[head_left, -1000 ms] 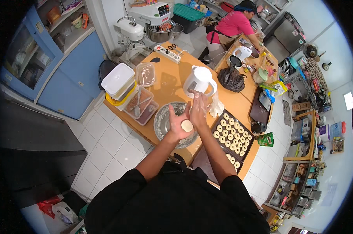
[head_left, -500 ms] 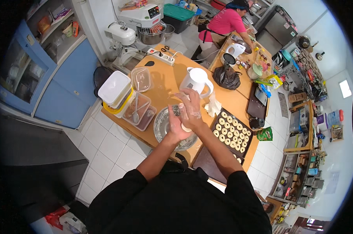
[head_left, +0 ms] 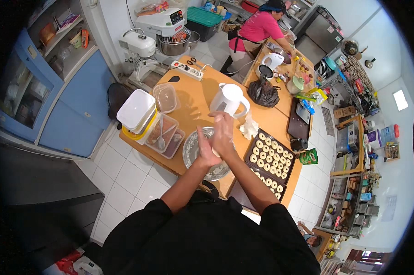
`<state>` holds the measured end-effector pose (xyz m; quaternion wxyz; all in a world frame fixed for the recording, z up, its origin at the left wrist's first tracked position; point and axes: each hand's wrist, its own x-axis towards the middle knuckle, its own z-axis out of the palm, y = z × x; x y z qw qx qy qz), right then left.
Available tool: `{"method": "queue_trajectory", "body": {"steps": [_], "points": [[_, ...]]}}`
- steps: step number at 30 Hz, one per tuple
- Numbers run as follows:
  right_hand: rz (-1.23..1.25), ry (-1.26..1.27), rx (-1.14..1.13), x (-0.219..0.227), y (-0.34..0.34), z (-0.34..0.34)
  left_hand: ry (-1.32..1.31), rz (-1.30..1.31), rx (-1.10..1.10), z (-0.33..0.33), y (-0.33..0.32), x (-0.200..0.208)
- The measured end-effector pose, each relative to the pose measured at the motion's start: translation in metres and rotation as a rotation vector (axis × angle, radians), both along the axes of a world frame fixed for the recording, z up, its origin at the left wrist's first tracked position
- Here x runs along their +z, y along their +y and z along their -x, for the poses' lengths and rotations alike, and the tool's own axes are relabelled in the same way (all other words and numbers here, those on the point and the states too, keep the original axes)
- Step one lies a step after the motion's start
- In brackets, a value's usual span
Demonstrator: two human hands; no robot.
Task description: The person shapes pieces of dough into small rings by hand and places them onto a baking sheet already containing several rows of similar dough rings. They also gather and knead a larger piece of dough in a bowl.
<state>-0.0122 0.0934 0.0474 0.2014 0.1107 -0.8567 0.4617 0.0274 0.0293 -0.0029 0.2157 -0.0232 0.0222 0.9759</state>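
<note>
Over a metal bowl (head_left: 191,158) with pale residue inside, my two hands are pressed palm to palm. My left hand (head_left: 206,150) lies beneath and to the left, and my right hand (head_left: 223,134) covers it from above. Between the palms a pale piece of dough (head_left: 215,153) shows only at its edge; the rest is hidden. To the right of the bowl, a dark baking tray (head_left: 287,184) carries many ring-shaped dough pieces (head_left: 272,156) in rows. Closer to me, a second dark tray (head_left: 240,195) also holds dough rings, partly behind my right forearm.
A white kettle (head_left: 231,96) stands just beyond my hands, beside a crumpled cloth (head_left: 249,127). Stacked plastic containers (head_left: 136,110) crowd the table's left side. Farther off are a power strip (head_left: 187,70), a black plastic bag (head_left: 264,94) and a person in pink (head_left: 260,28) at another table.
My hands have closed more tightly, the right hand's fingers coming together over the left. The view has shifted slightly, showing more dough rings on the nearer tray.
</note>
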Motion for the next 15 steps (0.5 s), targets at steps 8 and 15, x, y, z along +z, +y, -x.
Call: {"method": "queue_trajectory", "body": {"steps": [8,15], "points": [[-0.227,0.178,0.287,0.030,-0.016,-0.029,0.441,0.731,0.072,-0.005,-0.003,-0.047],[-0.259,0.099,0.002,-0.012,-0.003,-0.017,0.096,-0.158,-0.165,-0.017,-0.016,0.005]]}}
